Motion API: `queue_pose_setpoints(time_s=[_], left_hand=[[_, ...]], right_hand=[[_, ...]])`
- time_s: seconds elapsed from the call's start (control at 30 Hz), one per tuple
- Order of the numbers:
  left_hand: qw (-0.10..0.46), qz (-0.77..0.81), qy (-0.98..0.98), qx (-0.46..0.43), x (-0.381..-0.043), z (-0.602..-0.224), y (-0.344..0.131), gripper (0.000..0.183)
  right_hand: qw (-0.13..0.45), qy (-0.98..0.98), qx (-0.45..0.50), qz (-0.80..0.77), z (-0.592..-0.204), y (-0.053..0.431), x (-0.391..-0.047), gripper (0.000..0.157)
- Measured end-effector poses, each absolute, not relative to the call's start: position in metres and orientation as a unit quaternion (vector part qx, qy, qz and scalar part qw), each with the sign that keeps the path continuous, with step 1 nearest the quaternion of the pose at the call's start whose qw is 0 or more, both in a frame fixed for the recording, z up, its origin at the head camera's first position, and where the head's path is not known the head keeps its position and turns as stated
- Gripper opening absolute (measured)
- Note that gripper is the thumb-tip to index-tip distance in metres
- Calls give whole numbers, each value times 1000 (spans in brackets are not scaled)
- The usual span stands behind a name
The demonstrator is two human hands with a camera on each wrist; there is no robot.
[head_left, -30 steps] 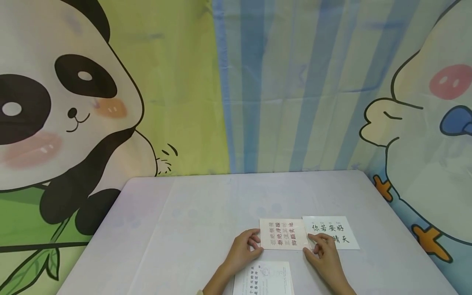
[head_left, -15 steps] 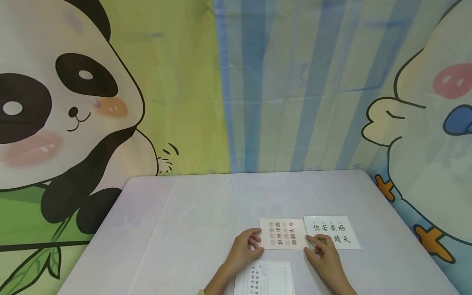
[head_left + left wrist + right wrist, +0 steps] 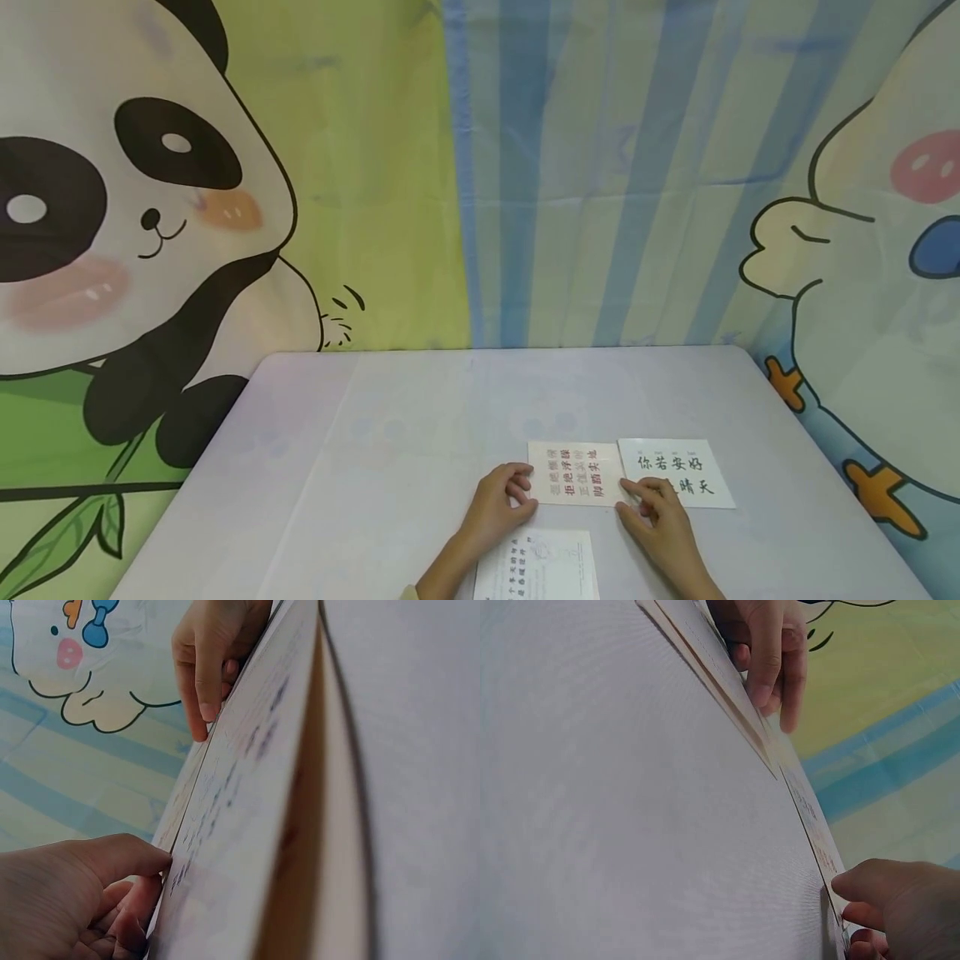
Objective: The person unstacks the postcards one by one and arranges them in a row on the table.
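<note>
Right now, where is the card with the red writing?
In the head view, the card with red writing is low and right of centre, just left of the white card and beyond the paper at the picture's bottom edge.

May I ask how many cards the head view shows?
3: the white card at right, the cream card beside it, the nearest card at bottom, which may hide others.

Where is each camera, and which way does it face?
Head: worn on the head, facing forward and down at the table and red-lettered card; left hand and right hand show.
Left wrist: worn there, facing the right hand; both hands show.
Right wrist: worn there, facing the left hand; both show.
Both wrist views share the two hands.
</note>
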State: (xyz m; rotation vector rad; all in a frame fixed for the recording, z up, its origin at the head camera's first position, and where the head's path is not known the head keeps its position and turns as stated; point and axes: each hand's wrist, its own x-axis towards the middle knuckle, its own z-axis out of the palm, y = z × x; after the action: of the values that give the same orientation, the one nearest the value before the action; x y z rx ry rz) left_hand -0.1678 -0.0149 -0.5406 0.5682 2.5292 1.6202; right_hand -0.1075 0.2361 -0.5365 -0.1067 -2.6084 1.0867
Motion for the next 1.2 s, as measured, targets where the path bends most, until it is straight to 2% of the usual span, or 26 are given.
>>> queue_pose_setpoints(time_s=[0.13,0.37,0.5,0.9,1.1,1.2], left_hand=[[47,529,826,187,-168,-540,-16,45],[38,528,825,200,-167,-540,-16,44],[33,529,822,208,-167,-539,-16,44],[44,558,800,216,-162,-531,-30,41],[36,547,800,246,-152,-526,-38,40],[50,547,798,248,-147,-523,-42,40]], right_hand=[[160,-909,-44,383,-537,235,-108,29],[213,-879,-55,424,-539,238,-107,26],[218,-858,-72,459,-539,239,-108,23],[201,-841,-64,498,-535,231,-100,22],[169,-838,-60,515,-536,220,-92,19],[156,-824,-61,541,-535,214,-89,18]])
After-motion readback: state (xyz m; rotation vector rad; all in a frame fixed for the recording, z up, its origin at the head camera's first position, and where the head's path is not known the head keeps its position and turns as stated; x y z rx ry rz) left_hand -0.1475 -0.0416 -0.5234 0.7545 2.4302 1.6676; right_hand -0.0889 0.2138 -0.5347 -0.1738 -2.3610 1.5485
